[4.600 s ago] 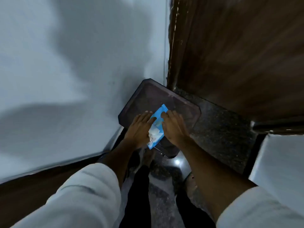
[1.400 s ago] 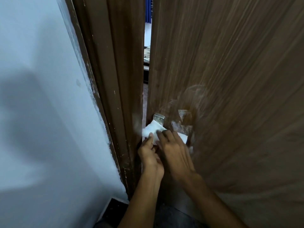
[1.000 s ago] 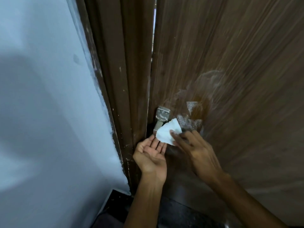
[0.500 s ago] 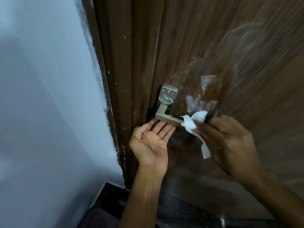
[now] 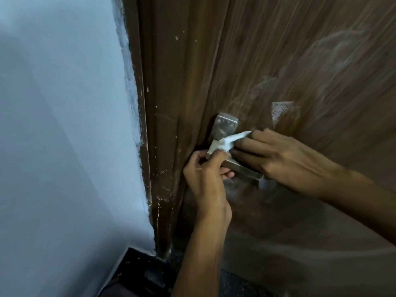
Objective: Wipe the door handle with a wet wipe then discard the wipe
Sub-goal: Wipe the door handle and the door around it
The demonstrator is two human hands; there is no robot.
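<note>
A silver lever door handle [image 5: 240, 167] with a square back plate [image 5: 225, 126] is fixed to the brown wooden door [image 5: 300, 61]. A crumpled white wet wipe [image 5: 230, 141] lies over the handle's inner end, near the plate. My right hand [image 5: 276, 156] reaches in from the right, its fingers pressing the wipe onto the lever. From below, my left hand [image 5: 205, 179] curls its fingers around the lever's inner end and touches the wipe's lower edge. Much of the lever is hidden under both hands.
The brown door frame [image 5: 162, 125] runs down just left of the handle, with chipped paint marks. A pale blue-white wall [image 5: 64, 136] fills the left side. Dark floor [image 5: 145, 275] shows at the bottom. Whitish smears mark the door above the handle.
My left hand has turned from palm-up under the handle to gripping its inner end. My right hand slid the wipe left along the lever toward the back plate.
</note>
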